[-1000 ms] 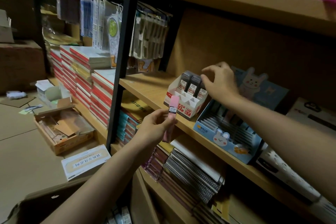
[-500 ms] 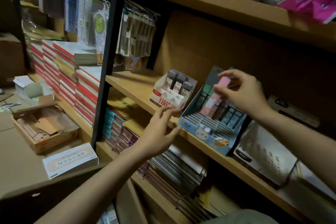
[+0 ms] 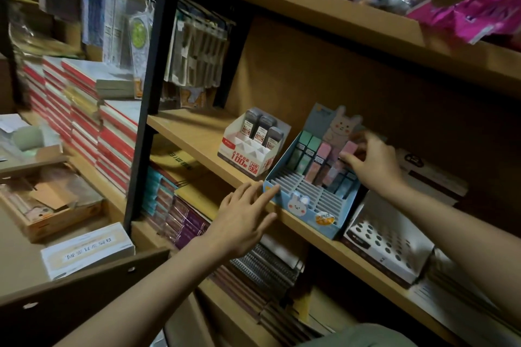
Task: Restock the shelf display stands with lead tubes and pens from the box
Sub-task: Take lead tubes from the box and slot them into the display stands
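Pink, the lead tube (image 3: 347,149) is pinched at its top by the fingertips of the right hand (image 3: 372,166), which holds it over the back rows of the blue stand (image 3: 307,186); the tube's lower end is lost among the other tubes, so I cannot tell whether it sits in a slot. Motion blur smears the fingers and the rabbit card behind them. Green tubes (image 3: 306,149) and another pink one stand in the stand's rear slots, while the front rows show bare dividers. The left hand (image 3: 242,220) is open and holds nothing, fingers spread, its fingertips at the stand's front left corner by the shelf (image 3: 191,135) edge; whether they touch the cardboard is hard to make out. Just left of the blue stand, a white stand (image 3: 248,155) carries three dark lead tubes (image 3: 260,128). At the bottom left a dark flap of the box (image 3: 84,290) is cut off by the frame, its contents hidden. Packets on the upper shelf are too blurred to read.
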